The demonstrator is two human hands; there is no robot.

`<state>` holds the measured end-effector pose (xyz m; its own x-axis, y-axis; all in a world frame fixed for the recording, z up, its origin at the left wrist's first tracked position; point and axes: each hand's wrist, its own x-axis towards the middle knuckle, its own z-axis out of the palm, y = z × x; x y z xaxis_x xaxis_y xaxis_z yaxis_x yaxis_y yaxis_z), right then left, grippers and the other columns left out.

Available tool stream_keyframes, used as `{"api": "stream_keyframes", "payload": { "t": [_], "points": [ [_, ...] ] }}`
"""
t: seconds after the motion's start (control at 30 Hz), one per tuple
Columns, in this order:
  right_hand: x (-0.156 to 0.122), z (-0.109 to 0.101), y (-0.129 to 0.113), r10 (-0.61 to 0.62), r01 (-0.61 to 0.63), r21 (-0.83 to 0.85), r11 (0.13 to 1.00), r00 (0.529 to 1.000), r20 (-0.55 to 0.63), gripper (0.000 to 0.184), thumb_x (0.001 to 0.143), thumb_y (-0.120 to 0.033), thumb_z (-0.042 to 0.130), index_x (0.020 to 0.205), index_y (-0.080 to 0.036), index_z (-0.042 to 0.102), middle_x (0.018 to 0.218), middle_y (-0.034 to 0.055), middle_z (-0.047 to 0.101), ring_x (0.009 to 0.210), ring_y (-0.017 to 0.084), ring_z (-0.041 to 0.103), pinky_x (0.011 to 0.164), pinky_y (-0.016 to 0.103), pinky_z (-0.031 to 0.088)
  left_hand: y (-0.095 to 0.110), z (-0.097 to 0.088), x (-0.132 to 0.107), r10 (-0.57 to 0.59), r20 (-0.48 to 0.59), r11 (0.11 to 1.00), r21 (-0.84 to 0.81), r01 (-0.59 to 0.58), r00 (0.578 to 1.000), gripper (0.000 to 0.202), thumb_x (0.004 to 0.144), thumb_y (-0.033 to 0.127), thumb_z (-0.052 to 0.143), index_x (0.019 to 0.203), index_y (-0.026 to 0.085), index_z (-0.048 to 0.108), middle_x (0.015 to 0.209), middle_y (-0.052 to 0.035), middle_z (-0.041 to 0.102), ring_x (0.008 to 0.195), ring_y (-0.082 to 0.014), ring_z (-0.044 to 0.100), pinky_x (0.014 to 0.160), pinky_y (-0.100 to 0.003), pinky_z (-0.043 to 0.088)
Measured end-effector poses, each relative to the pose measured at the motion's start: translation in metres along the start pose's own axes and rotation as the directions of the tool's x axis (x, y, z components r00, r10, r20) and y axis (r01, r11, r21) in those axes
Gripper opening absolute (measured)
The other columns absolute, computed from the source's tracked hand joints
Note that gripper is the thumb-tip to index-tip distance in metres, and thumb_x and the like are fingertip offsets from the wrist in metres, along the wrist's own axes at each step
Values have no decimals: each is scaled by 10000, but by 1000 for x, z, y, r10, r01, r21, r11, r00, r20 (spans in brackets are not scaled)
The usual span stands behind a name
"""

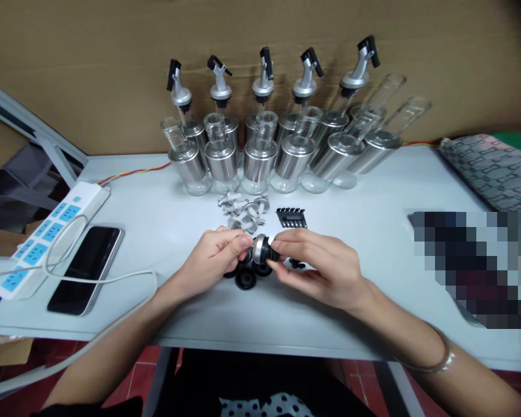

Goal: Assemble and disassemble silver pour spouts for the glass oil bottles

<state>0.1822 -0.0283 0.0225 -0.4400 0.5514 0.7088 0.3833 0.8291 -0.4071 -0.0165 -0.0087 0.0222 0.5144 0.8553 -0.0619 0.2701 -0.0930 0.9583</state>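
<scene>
My left hand (211, 255) is closed in a pinch on the silver end of a bottle pourer top (259, 249). My right hand (325, 266) grips the black stopper (269, 252) side of the same piece, fingers and thumb pressed round it. The two parts meet between my hands, held sideways just above the table. Round black stoppers (245, 278) lie beneath, partly covered by my fingers. Beyond my hands is a pile of silver spout parts (245, 213). To its right rests a group of small black levers (292, 218), with more small black pieces (297, 264) beside my right hand.
Glass bottles with steel sleeves (260, 165) stand in rows at the back, several topped with pourers (263, 81). On the left lie a power strip (47, 237), a phone (87, 269) and a white cable (113, 280). A patterned cloth item (490, 168) sits at the right.
</scene>
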Motion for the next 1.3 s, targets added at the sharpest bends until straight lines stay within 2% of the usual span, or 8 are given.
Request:
{"api": "stream_keyframes", "payload": {
  "t": [0.2, 0.43, 0.53, 0.6, 0.73, 0.83, 1.03, 1.3],
  "points": [
    [5, -3, -6, 21, -10, -130, 991, 996, 83, 182, 903, -111, 469, 809, -226, 574, 585, -12, 612, 494, 112, 541, 494, 247, 440, -1, 1, 0, -213, 119, 943, -234, 235, 970, 576, 816, 703, 444, 591, 176, 400, 396, 71, 303, 384, -55, 235, 418, -217, 168],
    [3, 0, -6, -20, 31, -125, 992, 996, 87, 179, 865, -100, 525, 772, -249, 562, 612, -6, 604, 518, 125, 514, 492, 270, 441, -4, -3, 2, -221, 281, 904, -301, 304, 934, 577, 858, 687, 372, 557, 196, 326, 321, 77, 281, 316, -53, 191, 390, -226, 173],
    [1, -1, -1, 32, -30, -38, 999, 998, 56, 125, 857, -116, 545, 859, -240, 561, 750, 22, 643, 632, 139, 576, 574, 277, 487, -5, -4, 0, -74, 160, 988, -122, 95, 984, 534, 936, 593, 313, 596, 187, 377, 385, 55, 386, 372, -77, 323, 455, -236, 291],
    [0, -2, 1, 97, -99, 100, 990, 995, 29, 128, 832, -174, 609, 927, -234, 546, 881, 51, 640, 780, 165, 611, 666, 300, 520, -8, -3, -1, 212, 32, 969, 119, -214, 977, 487, 977, 510, 301, 655, 174, 445, 485, 26, 507, 476, -95, 444, 565, -251, 364],
    [1, -4, 3, 437, -455, 498, 738, 885, 160, 245, 830, -333, 650, 990, -216, 506, 943, 52, 587, 854, 154, 611, 707, 281, 539, -18, -1, 1, 676, -7, 630, 525, -572, 737, 340, 1002, 408, 319, 846, 168, 502, 669, 3, 632, 552, -95, 485, 674, -268, 393],
    [2, -4, 4, 557, -669, 599, 441, 727, 402, 193, 892, -378, 567, 916, -189, 536, 791, 6, 588, 695, 98, 611, 636, 216, 519, -22, -3, 2, 736, 79, 470, 654, -593, 672, 252, 1002, 359, 348, 931, 165, 492, 737, -9, 658, 583, -94, 515, 693, -276, 379],
    [7, -6, 5, 566, -767, 635, 93, 566, 600, 254, 851, -391, 630, 795, -169, 519, 688, -3, 658, 568, 86, 624, 578, 210, 514, -15, -8, 4, 725, 136, 334, 788, -518, 675, 289, 1010, 361, 322, 917, 158, 504, 763, -15, 675, 633, -103, 576, 700, -303, 292],
    [9, -6, 4, 654, -753, 620, 222, 586, 478, 261, 836, -400, 644, 762, -170, 542, 607, -17, 642, 559, 92, 615, 574, 210, 500, -11, -6, 4, 687, 98, 306, 860, -408, 720, 420, 1006, 407, 299, 772, 156, 542, 563, 32, 556, 515, -100, 430, 648, -307, 219]
  ]
}}
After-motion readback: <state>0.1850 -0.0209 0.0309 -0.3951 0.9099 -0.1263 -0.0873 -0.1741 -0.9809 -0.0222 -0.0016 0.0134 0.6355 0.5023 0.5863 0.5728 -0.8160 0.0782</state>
